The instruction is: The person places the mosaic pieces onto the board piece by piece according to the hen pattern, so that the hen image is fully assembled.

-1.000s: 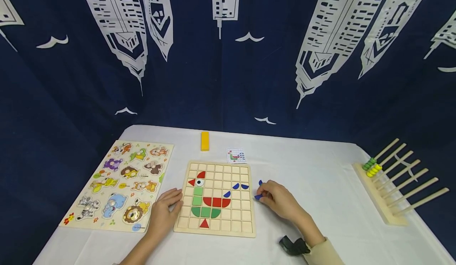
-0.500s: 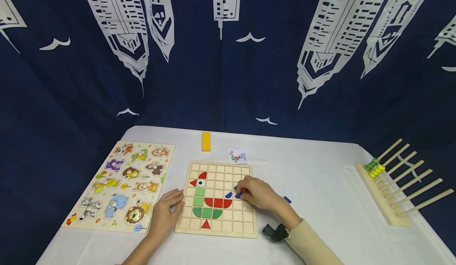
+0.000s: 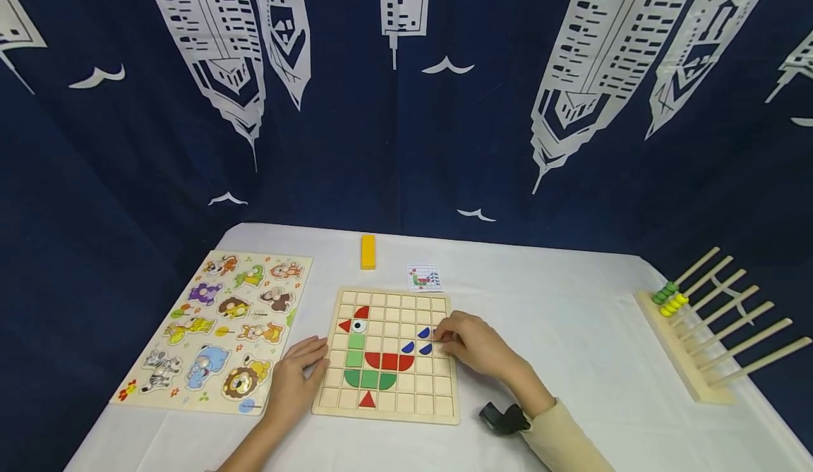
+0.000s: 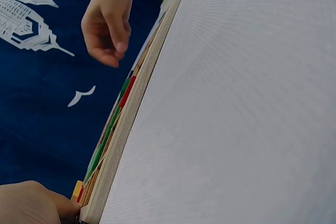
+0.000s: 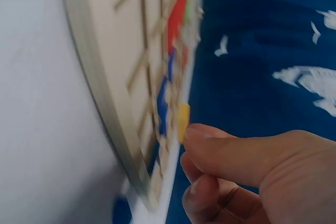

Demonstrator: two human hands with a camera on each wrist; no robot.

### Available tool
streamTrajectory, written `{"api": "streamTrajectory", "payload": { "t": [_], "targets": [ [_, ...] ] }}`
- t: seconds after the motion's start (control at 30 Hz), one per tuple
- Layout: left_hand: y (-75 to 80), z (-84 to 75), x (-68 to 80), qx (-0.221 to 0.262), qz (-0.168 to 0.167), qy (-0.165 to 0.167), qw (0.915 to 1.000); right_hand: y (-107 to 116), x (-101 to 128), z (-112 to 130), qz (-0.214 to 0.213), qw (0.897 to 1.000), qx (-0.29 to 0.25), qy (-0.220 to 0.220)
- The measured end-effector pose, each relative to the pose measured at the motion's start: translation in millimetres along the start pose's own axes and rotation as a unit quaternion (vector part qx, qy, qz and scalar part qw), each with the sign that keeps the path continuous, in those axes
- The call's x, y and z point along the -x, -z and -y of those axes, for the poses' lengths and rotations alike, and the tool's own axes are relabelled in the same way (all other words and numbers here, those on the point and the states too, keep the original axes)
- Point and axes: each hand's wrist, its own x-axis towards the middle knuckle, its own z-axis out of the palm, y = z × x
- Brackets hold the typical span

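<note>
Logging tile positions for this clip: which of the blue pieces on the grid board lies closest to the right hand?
The upper blue piece, right beside the right hand fingertips. The two other blue pieces sit one row lower, side by side.

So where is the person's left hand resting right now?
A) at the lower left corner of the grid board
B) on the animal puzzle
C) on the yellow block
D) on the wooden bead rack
A: the left hand lies flat at the lower left edge of the grid board, beside the animal puzzle rather than on it, and far from the yellow block and bead rack.
</note>
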Motion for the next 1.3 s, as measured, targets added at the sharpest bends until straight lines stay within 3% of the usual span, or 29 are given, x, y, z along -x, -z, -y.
{"api": "streamTrajectory", "payload": {
  "t": [0.27,0.57,0.83,1.17,1.3],
  "targets": [
    [-0.6,0.1,0.1,-0.002,0.001,0.006,1.0000,23,44,-22,-0.103,0.990,-0.005,-0.093],
    [0.7,-0.7,-0.3,-0.002,0.002,0.006,1.0000,21,80,-52,-0.144,0.979,-0.006,-0.143],
    [1.5,-1.2,0.0,0.003,0.006,0.009,0.9999,12,84,-68,-0.119,0.971,-0.030,-0.206],
    [0.3,-0.2,0.2,0.004,0.000,0.004,1.0000,12,81,-66,-0.122,0.967,-0.028,-0.222],
    [-0.2,-0.1,-0.2,0.003,-0.007,-0.001,1.0000,11,73,-58,-0.133,0.969,-0.030,-0.205]
  ]
}}
